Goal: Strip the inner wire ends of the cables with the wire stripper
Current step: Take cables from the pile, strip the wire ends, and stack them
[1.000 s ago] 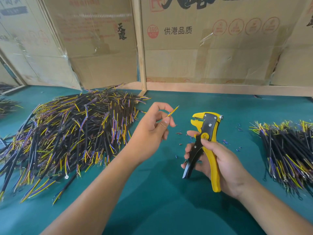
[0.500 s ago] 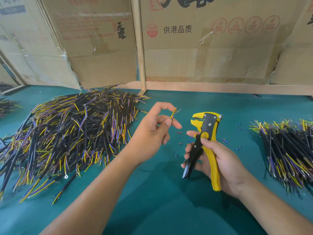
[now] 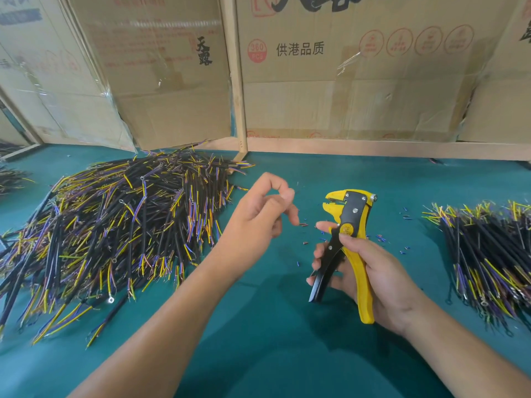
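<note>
My right hand grips the yellow and black wire stripper by its handles, jaws up and pointing left, above the green table. My left hand hovers just left of the jaws with its thumb tip pressed against the curled index fingertip. No yellow wire shows between those fingers, only a faint thin sliver just past them, so I cannot tell whether they hold anything. A big heap of black cables with yellow, blue and purple inner wires lies to the left. A tidier bundle of cables lies at the right.
Small bits of stripped insulation dot the green mat around the stripper. Cardboard boxes and a wooden post wall off the back. More cables lie at the far left edge.
The yellow wire end that stuck out of my left fingers has gone from sight. My left thumb and index fingertip have drawn together. The right hand and stripper stay put.
</note>
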Demonstrator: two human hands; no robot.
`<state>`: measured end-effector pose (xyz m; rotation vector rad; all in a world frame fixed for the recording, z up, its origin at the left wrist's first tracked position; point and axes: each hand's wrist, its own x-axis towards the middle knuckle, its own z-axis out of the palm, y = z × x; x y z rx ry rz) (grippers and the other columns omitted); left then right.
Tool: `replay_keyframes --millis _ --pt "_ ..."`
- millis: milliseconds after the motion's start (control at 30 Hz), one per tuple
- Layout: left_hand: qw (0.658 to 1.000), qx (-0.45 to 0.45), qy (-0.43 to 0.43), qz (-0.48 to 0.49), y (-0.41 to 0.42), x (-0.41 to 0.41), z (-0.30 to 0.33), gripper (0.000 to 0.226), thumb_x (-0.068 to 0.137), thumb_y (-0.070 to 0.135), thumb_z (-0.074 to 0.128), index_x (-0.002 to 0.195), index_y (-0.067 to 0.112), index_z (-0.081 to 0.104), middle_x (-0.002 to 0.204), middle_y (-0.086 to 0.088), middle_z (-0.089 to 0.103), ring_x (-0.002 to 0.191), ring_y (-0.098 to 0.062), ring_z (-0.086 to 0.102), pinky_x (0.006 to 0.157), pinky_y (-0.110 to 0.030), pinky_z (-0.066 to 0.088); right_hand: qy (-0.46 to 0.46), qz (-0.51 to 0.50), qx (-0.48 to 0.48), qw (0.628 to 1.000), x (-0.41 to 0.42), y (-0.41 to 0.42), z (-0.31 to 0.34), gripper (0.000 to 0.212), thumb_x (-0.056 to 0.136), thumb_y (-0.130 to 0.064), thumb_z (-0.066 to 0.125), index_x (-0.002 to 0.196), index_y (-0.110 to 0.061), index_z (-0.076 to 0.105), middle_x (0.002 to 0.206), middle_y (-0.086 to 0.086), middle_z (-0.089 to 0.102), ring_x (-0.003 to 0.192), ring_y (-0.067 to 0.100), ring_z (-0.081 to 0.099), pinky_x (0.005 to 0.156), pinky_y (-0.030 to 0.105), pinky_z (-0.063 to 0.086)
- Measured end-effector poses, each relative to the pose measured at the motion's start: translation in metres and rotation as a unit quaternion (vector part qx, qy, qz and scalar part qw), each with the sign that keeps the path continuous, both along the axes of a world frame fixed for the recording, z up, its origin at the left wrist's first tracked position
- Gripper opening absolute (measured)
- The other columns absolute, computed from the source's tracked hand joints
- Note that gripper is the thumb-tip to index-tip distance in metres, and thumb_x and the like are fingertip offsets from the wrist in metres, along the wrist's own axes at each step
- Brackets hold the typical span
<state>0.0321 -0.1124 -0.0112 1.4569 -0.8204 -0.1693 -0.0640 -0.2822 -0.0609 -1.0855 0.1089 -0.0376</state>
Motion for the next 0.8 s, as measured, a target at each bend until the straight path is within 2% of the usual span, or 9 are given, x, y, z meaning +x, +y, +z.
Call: replay_keyframes --millis 67,133,267,367,500,533,600,667,800 --pt "1.0 -0.007 -0.015 -0.005 0.0 -0.001 0.0 0.025 0.097 0.047 0.041 0.086 0.024 0.045 0.076 -0.004 0.063 0.051 -0.018 0.023 0.048 -0.018 0.026 0.001 -0.001 -0.002 1.0 0.0 0.0 0.0 0.043 0.093 -0.027 0.051 0.132 -0.01 0.061 0.093 0.021 0.061 0.083 0.033 0.061 0.079 0.057 0.055" --pt "1.0 -0.012 -0.018 -0.003 -0.001 -0.001 0.0 0.033 0.101 0.045 0.036 0.088 0.017 0.044 0.075 -0.006 0.063 0.051 -0.018 0.023 0.048 -0.017 0.026 0.004 -0.002 0.0 1.0 0.001 0.0 0.0 0.045 0.091 -0.028 0.053 0.132 -0.01 0.061 0.093 0.021 0.061 0.083 0.034 0.061 0.079 0.056 0.055" --pt "1.0 0.006 -0.01 0.007 -0.002 0.001 -0.003 0.015 0.097 0.023 0.049 0.083 0.027 0.046 0.07 0.0 0.063 0.047 -0.008 0.026 0.044 -0.015 0.026 0.002 0.0 0.002 1.0 0.001 0.0 -0.001 0.045 0.09 -0.028 0.053 0.131 -0.01 0.062 0.093 0.022 0.061 0.082 0.034 0.061 0.078 0.056 0.055" --pt "1.0 0.009 -0.015 0.006 -0.001 0.002 -0.005 0.021 0.094 0.007 0.049 0.088 0.028 0.048 0.069 0.003 0.062 0.047 -0.005 0.03 0.045 -0.015 0.027 0.002 0.002 0.004 1.0 0.001 -0.001 -0.001 0.046 0.09 -0.029 0.054 0.131 -0.011 0.062 0.093 0.022 0.061 0.082 0.034 0.061 0.078 0.056 0.055" --pt "0.999 0.017 -0.025 0.014 -0.002 0.001 -0.005 0.019 0.09 0.011 0.047 0.095 0.029 0.049 0.07 0.0 0.059 0.048 -0.003 0.036 0.048 -0.014 0.03 0.003 0.001 0.004 1.0 0.002 -0.001 -0.002 0.046 0.09 -0.029 0.054 0.132 -0.01 0.061 0.093 0.022 0.061 0.082 0.033 0.062 0.078 0.056 0.055" --pt "0.999 0.024 -0.035 0.02 -0.002 0.001 -0.006 0.015 0.089 0.017 0.048 0.096 0.03 0.05 0.069 -0.005 0.056 0.05 -0.006 0.038 0.049 -0.016 0.031 0.003 0.002 0.004 1.0 0.002 -0.001 -0.001 0.046 0.09 -0.029 0.054 0.132 -0.01 0.061 0.093 0.022 0.061 0.082 0.033 0.061 0.078 0.056 0.055" --pt "0.995 0.054 -0.069 0.039 -0.003 0.001 -0.007 0.013 0.085 0.03 0.049 0.097 0.032 0.049 0.072 -0.02 0.049 0.057 -0.022 0.039 0.053 -0.03 0.031 0.001 0.002 0.006 1.0 0.001 0.0 -0.001 0.046 0.091 -0.028 0.053 0.132 -0.009 0.061 0.093 0.022 0.06 0.082 0.033 0.06 0.077 0.056 0.055" --pt "0.989 0.083 -0.104 0.057 -0.003 0.002 -0.01 0.011 0.088 0.031 0.05 0.099 0.033 0.048 0.074 -0.024 0.046 0.064 -0.033 0.037 0.057 -0.043 0.033 -0.001 0.006 0.008 1.0 0.0 0.0 0.0 0.047 0.09 -0.027 0.052 0.132 -0.008 0.06 0.093 0.022 0.06 0.082 0.034 0.06 0.077 0.057 0.055" --pt "0.981 0.096 -0.148 0.075 -0.003 0.004 -0.013 0.011 0.093 0.019 0.05 0.099 0.028 0.05 0.07 -0.01 0.045 0.063 -0.028 0.034 0.055 -0.034 0.032 -0.002 0.032 -0.001 0.999 -0.004 -0.001 0.002 0.046 0.088 -0.018 0.05 0.13 -0.002 0.059 0.098 0.025 0.064 0.085 0.035 0.063 0.077 0.056 0.057"
